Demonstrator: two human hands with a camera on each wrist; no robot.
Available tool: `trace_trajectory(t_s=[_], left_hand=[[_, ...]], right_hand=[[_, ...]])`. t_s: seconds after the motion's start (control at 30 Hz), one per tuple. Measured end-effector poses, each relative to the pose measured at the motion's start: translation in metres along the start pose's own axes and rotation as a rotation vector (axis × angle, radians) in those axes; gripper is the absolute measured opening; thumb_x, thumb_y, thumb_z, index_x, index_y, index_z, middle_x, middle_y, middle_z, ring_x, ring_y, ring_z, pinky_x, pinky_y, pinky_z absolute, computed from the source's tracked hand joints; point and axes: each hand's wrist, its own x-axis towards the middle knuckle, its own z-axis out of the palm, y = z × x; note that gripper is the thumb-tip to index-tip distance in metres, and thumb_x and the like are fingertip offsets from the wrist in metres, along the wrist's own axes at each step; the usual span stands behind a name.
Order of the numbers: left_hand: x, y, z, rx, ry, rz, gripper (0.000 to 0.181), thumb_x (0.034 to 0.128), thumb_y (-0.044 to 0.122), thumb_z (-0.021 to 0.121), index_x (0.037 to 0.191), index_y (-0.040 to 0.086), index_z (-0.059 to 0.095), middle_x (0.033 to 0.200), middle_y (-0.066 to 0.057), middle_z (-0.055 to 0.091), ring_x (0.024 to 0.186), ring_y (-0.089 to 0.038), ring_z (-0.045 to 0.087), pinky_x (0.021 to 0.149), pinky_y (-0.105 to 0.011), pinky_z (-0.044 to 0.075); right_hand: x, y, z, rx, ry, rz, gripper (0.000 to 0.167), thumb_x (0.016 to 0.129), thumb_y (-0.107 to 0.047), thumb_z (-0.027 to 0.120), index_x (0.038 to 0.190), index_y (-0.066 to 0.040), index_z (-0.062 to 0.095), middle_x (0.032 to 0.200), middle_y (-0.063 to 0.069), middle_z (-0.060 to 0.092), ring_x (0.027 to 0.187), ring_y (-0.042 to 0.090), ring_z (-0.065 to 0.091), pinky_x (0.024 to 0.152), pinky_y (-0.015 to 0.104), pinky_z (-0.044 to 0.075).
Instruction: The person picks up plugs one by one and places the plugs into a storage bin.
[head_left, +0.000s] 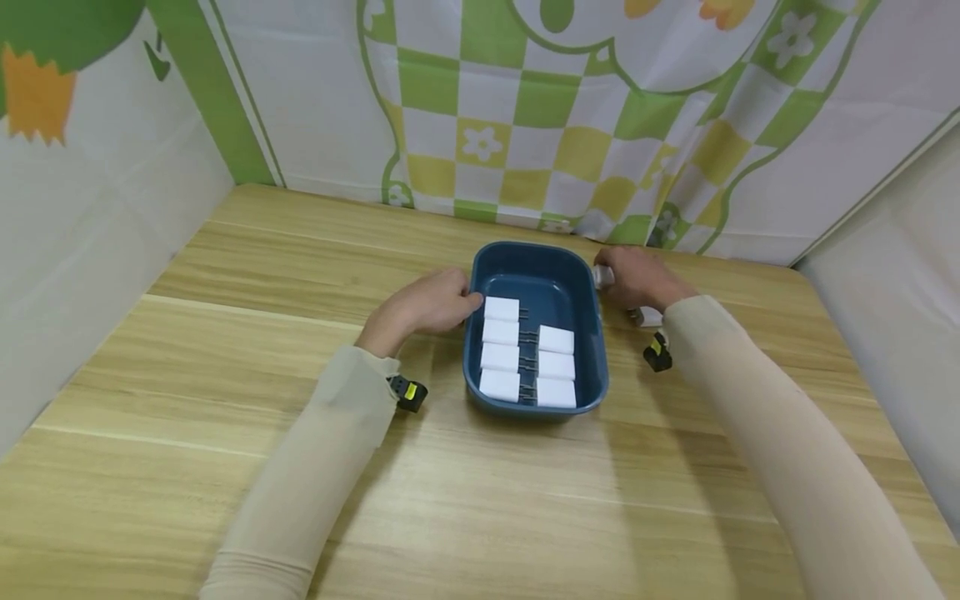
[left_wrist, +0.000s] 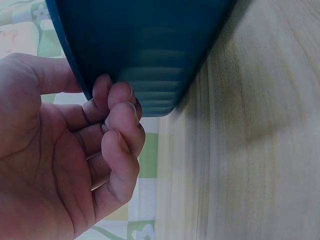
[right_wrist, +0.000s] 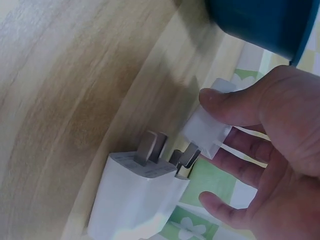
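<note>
My left hand [head_left: 431, 304] grips the left rim of a dark blue plastic bin [head_left: 536, 287]. In the left wrist view its thumb goes over the rim while the curled fingers [left_wrist: 122, 120] lie against the outer wall. Several white plug chargers [head_left: 501, 357] sit in two columns inside the bin, their metal prongs pointing inward. Just right of the bin, my right hand [head_left: 637, 277] pinches another white charger [right_wrist: 207, 122] between thumb and fingers. Beneath that hand a further white charger [right_wrist: 135, 195] stands on the table, prongs showing; whether one more is behind it I cannot tell.
The wooden table [head_left: 300, 400] carries the bin near its back edge. A green, yellow and white checked curtain [head_left: 517, 133] hangs behind it. Small black-and-yellow devices [head_left: 408, 393] are worn at both wrists.
</note>
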Motion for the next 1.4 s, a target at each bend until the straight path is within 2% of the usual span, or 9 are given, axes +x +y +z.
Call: trace_trajectory(t_s=[0.1, 0.3, 0.5, 1.0, 1.2, 1.4], left_hand=[[0.000, 0.000, 0.000, -0.001, -0.002, 0.006, 0.045, 0.1068, 0.025, 0.046, 0.065, 0.010, 0.054, 0.058, -0.001, 0.050, 0.049, -0.013, 0.042, 0.049, -0.028, 0.034], [0.000, 0.000, 0.000, 0.005, 0.004, 0.014, 0.046, 0.1065, 0.024, 0.047, 0.063, 0.011, 0.052, 0.056, 0.000, 0.048, 0.048, -0.013, 0.042, 0.048, -0.028, 0.034], [0.000, 0.001, 0.000, 0.004, 0.003, 0.010, 0.045, 0.1065, 0.024, 0.047, 0.063, 0.011, 0.052, 0.057, 0.000, 0.049, 0.048, -0.013, 0.043, 0.049, -0.028, 0.035], [0.000, 0.001, 0.000, 0.010, 0.000, 0.007, 0.044, 0.1066, 0.025, 0.046, 0.065, 0.011, 0.053, 0.057, 0.000, 0.048, 0.049, -0.013, 0.043, 0.049, -0.028, 0.034], [0.000, 0.002, 0.000, 0.016, 0.000, 0.000, 0.042, 0.1070, 0.025, 0.046, 0.069, 0.010, 0.055, 0.059, 0.000, 0.049, 0.051, -0.014, 0.044, 0.050, -0.029, 0.035], [0.001, 0.000, 0.000, 0.014, 0.001, 0.015, 0.044, 0.1069, 0.024, 0.045, 0.067, 0.010, 0.054, 0.059, -0.001, 0.050, 0.050, -0.014, 0.044, 0.050, -0.029, 0.036]], right_hand=[[-0.001, 0.000, -0.001, 0.010, 0.021, -0.016, 0.042, 0.088, -0.002, 0.066, 0.129, 0.005, 0.060, 0.125, 0.026, 0.062, 0.113, 0.043, 0.058, 0.093, 0.057, 0.047], [-0.006, -0.001, -0.007, 0.081, 0.060, -0.022, 0.046, 0.093, -0.005, 0.063, 0.137, 0.007, 0.054, 0.134, 0.029, 0.057, 0.124, 0.046, 0.052, 0.102, 0.058, 0.043], [-0.012, -0.004, -0.012, 0.144, 0.121, -0.037, 0.045, 0.096, -0.010, 0.066, 0.136, 0.007, 0.054, 0.128, 0.029, 0.058, 0.119, 0.045, 0.054, 0.099, 0.059, 0.043], [-0.017, -0.009, -0.027, 0.126, 0.171, -0.052, 0.048, 0.096, -0.013, 0.066, 0.138, 0.007, 0.051, 0.129, 0.029, 0.057, 0.118, 0.047, 0.055, 0.098, 0.059, 0.043], [-0.020, -0.020, -0.035, 0.124, 0.226, -0.071, 0.048, 0.097, -0.013, 0.067, 0.138, 0.006, 0.051, 0.126, 0.026, 0.057, 0.113, 0.043, 0.056, 0.096, 0.057, 0.044], [-0.022, -0.034, -0.040, 0.095, 0.231, -0.063, 0.049, 0.099, -0.017, 0.065, 0.141, 0.003, 0.049, 0.125, 0.022, 0.056, 0.113, 0.039, 0.054, 0.096, 0.056, 0.044]])
